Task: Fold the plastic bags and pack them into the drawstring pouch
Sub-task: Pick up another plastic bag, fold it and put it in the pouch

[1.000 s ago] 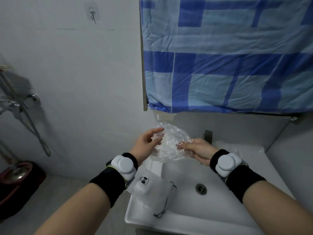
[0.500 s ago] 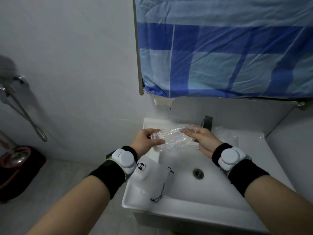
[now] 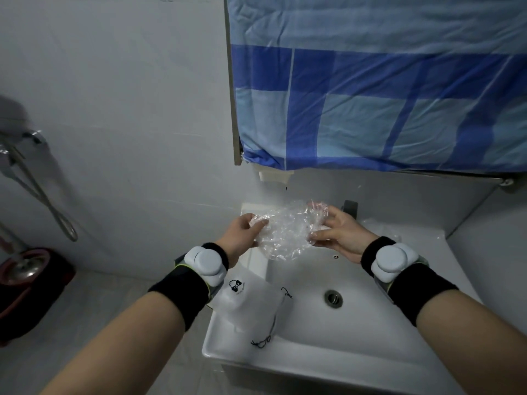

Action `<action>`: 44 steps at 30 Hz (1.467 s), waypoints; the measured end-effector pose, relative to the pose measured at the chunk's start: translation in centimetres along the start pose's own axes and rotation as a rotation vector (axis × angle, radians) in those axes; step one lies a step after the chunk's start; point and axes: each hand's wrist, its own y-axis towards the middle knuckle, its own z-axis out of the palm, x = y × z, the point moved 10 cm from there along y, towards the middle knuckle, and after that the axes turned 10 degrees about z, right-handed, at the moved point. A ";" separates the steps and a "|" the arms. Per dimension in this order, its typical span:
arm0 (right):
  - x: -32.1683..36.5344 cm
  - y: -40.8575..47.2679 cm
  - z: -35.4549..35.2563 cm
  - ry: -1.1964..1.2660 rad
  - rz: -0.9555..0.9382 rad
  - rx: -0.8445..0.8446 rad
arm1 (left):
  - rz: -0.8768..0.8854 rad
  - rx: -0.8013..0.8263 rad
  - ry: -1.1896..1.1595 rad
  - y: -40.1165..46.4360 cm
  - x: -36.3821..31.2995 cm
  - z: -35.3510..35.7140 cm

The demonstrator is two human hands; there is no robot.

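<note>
A crumpled clear plastic bag [image 3: 286,230] is held in the air above the back of the white sink [image 3: 313,346]. My left hand [image 3: 241,233] pinches its left edge and my right hand [image 3: 340,233] grips its right side with thumb below and fingers above. The white drawstring pouch [image 3: 251,302], with a small black print and a black cord, lies flat on the sink's left rim, below my left wrist. More clear plastic [image 3: 382,228] lies on the sink's back right ledge.
The drain [image 3: 333,298] sits in the middle of the basin and a dark tap [image 3: 350,208] stands behind my right hand. A blue checked cloth [image 3: 370,95] hangs above. A shower hose [image 3: 42,195] and a red mop bucket [image 3: 25,277] are at the left.
The bag went from a raised bundle to a narrow strip and now spreads wider between my hands. My right hand shifted to grip its right side. The camera tilted down.
</note>
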 end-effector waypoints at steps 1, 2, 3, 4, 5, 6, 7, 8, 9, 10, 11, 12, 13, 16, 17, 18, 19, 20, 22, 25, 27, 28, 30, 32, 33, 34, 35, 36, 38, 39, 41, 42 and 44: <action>0.2 0.0 -0.2 0.005 -0.002 -0.005 | -0.003 -0.009 -0.038 -0.1 -0.2 -0.1; 0.4 0.1 -0.3 0.006 -0.007 -0.009 | -0.002 -0.011 -0.073 -0.1 -0.3 -0.1; 0.7 0.1 -0.4 0.006 -0.010 -0.015 | 0.002 -0.006 -0.099 -0.2 -0.5 -0.1; 0.9 0.1 -0.4 0.003 -0.011 -0.020 | 0.004 0.005 -0.120 -0.2 -0.7 0.0; 1.1 0.2 -0.3 -0.007 -0.008 -0.024 | 0.001 0.025 -0.134 -0.3 -0.8 0.2; 1.2 0.3 -0.3 -0.020 -0.003 -0.029 | -0.007 0.055 -0.140 -0.5 -0.9 0.5; 1.4 0.5 -0.3 -0.020 0.005 -0.036 | -0.019 0.086 -0.144 -0.7 -1.0 0.8; 1.5 0.6 -0.3 -0.002 0.015 -0.039 | -0.027 0.116 -0.142 -0.8 -1.1 1.1; 1.7 0.7 -0.1 0.034 0.030 -0.031 | -0.031 0.141 -0.140 -0.9 -1.2 1.3; 1.9 0.6 0.3 0.075 0.045 -0.013 | -0.024 0.159 -0.134 -1.0 -1.3 1.5; 2.1 0.5 0.8 0.095 0.053 0.005 | -0.012 0.167 -0.125 -1.0 -1.5 1.6; 2.4 0.3 1.1 0.079 0.048 0.003 | 0.004 0.173 -0.113 -1.1 -1.7 1.7; 2.7 0.3 1.2 0.034 0.027 -0.015 | 0.020 0.177 -0.103 -1.1 -2.0 1.8; 3.4 0.5 1.5 -0.031 -0.062 -0.021 | 0.050 0.201 -0.087 -1.0 -2.2 1.9; 3.5 0.4 1.7 -0.031 -0.073 -0.010 | 0.055 0.220 -0.079 -1.2 -2.3 2.0; 3.6 0.4 1.7 -0.033 -0.074 -0.004 | 0.054 0.254 -0.071 -1.4 -2.4 2.1; 3.7 0.2 1.7 -0.040 -0.069 0.001 | 0.044 0.300 -0.079 -1.7 -2.5 2.4; 3.7 0.1 1.7 -0.046 -0.063 0.010 | 0.021 0.340 -0.089 -1.9 -2.5 2.7; 3.9 -0.1 2.1 -0.065 -0.054 0.043 | -0.027 0.331 -0.094 -2.2 -2.7 2.7; 4.2 -0.3 2.7 -0.122 -0.050 0.080 | 0.015 0.213 -0.128 -1.4 -3.6 2.1; 4.6 -0.3 3.2 -0.162 -0.057 0.101 | 0.081 0.215 -0.185 -1.1 -4.7 2.5; 4.8 -0.3 3.4 -0.176 -0.059 0.100 | 0.117 0.239 -0.179 -1.1 -5.3 2.7; 5.3 -0.4 3.0 -0.201 -0.052 0.057 | 0.194 0.309 -0.113 -1.5 -6.7 3.6; 5.9 -0.4 2.3 -0.157 -0.061 -0.005 | 0.269 0.379 -0.028 -2.0 -7.7 4.5; 6.1 -0.4 2.0 -0.095 -0.063 -0.028 | 0.292 0.396 -0.003 -2.2 -7.9 4.8; 6.2 -0.5 1.8 -0.017 -0.063 -0.038 | 0.300 0.394 0.015 -2.2 -8.0 5.0; 6.3 -0.5 1.6 0.039 -0.062 -0.038 | 0.302 0.376 0.021 -2.2 -8.2 5.0; 6.2 -0.7 1.7 0.052 -0.057 -0.026 | 0.305 0.356 0.020 -2.1 -8.3 4.9; 5.6 -1.0 2.2 -0.131 -0.015 0.006 | 0.335 0.328 0.022 -1.9 -8.8 4.7; 5.0 -1.1 2.3 -0.257 0.022 0.005 | 0.352 0.315 0.033 -1.8 -9.0 4.6; 3.9 -1.0 2.1 -0.407 0.071 -0.007 | 0.374 0.282 0.046 -1.5 -9.3 4.3; 3.7 -0.9 2.0 -0.425 0.079 -0.018 | 0.378 0.264 0.046 -1.3 -9.4 4.2; 3.9 -0.8 1.9 -0.422 0.057 -0.026 | 0.382 0.242 0.058 -1.1 -9.5 4.0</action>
